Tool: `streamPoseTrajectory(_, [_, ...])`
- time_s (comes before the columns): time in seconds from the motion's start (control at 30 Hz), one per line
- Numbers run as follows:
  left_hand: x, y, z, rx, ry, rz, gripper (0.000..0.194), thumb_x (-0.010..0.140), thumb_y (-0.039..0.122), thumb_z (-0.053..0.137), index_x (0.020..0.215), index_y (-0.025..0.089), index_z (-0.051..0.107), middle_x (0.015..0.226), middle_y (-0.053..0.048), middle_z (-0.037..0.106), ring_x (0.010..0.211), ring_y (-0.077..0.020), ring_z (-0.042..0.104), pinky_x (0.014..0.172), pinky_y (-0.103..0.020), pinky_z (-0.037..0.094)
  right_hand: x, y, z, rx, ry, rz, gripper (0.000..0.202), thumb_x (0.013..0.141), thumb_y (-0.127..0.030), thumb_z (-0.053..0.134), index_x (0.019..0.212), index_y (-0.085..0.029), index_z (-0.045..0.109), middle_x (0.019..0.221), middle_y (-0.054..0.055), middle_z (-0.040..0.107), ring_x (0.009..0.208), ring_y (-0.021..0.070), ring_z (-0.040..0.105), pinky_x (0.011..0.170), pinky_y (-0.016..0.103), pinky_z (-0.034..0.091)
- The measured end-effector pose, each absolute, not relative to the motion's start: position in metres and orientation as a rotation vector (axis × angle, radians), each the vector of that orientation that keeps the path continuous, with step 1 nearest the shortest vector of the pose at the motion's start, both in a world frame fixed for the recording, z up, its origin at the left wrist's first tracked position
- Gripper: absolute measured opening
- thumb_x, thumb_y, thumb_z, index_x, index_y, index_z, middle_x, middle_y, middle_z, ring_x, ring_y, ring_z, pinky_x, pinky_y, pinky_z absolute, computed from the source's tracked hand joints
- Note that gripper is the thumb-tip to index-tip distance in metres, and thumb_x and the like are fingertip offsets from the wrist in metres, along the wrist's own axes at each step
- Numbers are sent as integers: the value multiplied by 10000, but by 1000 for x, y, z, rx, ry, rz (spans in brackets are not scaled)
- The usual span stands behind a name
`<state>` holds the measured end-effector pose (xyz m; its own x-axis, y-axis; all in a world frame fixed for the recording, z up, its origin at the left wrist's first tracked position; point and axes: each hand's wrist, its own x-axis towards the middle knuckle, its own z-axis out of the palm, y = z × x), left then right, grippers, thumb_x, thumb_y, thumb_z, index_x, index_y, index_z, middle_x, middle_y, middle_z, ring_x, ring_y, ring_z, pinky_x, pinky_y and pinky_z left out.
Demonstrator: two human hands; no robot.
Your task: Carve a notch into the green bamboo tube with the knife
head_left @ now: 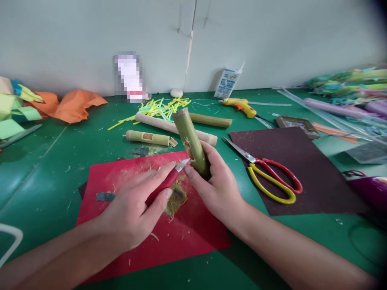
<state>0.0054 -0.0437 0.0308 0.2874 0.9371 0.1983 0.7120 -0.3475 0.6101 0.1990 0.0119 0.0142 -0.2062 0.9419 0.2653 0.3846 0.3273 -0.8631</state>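
Note:
My left hand is closed round the red handle of a craft knife. The knife's blade points up to the right and meets the side of a green bamboo tube, by a rough notch cut in its wall. Tilted with its top leaning left, the tube is gripped low down by my right hand. Below both hands a red sheet carries a small heap of shavings and scattered dust. Just behind lies a shorter bamboo piece with a rectangular opening, beside a small cut chip.
Scissors with red and yellow handles lie on a dark sheet at the right. Behind are a wooden rod, another bamboo tube, cut straws, a yellow glue gun and a drink carton. Orange paper lies left.

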Motion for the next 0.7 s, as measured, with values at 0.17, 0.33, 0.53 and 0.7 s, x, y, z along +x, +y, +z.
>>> streamPoseTrajectory(0.17, [4, -39, 35, 1878, 1470, 746, 449, 949, 363, 484, 1392, 285, 492, 1379, 2, 579, 1282, -232, 547, 1069, -395, 492, 202, 11, 17, -1166, -1864, 715, 506, 886, -367, 598, 1355, -243, 456, 1272, 91, 599, 1093, 252, 598, 905, 381, 492])
streamPoseTrajectory(0.33, [4, -36, 45, 1674, 1440, 727, 440, 913, 363, 523, 1346, 292, 548, 1279, -10, 655, 1224, -252, 594, 1026, -427, 523, 203, 12, 16, -1186, -1839, 802, 638, 767, -430, 731, 1318, -239, 472, 1228, 86, 612, 1015, 252, 604, 835, 372, 501])
streamPoseTrajectory(0.53, [4, -36, 59, 1341, 1329, 598, 491, 910, 358, 518, 1398, 310, 489, 417, 81, 506, 390, -126, 533, 372, -222, 422, 198, 13, 17, -1154, -1660, 1056, 642, 706, -372, 785, 1251, -244, 471, 1086, 54, 619, 832, 186, 583, 748, 341, 497])
streamPoseTrajectory(0.7, [3, -36, 58, 1512, 1378, 642, 456, 898, 358, 529, 1349, 296, 554, 465, 47, 575, 591, -196, 668, 583, -325, 579, 197, 12, 21, -1200, -1602, 1198, 550, 655, -354, 818, 1123, -240, 553, 789, -6, 603, 647, 149, 540, 610, 299, 467])
